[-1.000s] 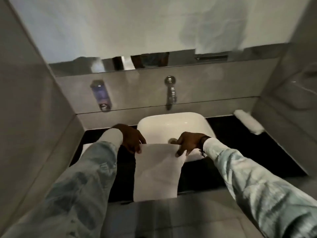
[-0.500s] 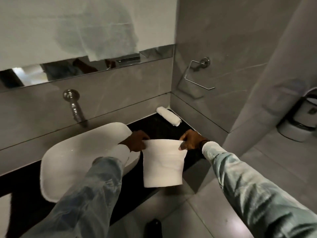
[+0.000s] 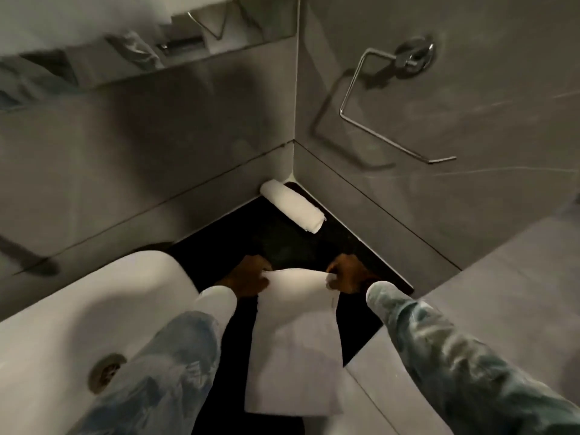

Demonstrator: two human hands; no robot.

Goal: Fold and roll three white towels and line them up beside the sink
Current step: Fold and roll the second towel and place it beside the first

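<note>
**White towel held at two corners over the black counter**

White cloth, the folded towel [image 3: 295, 346], hangs from both hands: the left hand [image 3: 248, 279] pinches its top left corner, the right hand [image 3: 346, 276] its top right. Beyond the fingers, a rolled towel [image 3: 293, 205] lies in the wall corner. Left of the left hand sits the sink [image 3: 78, 309].

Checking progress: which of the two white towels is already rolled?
The rolled towel lying in the back corner of the black counter. The other towel hangs flat from both hands.
</note>
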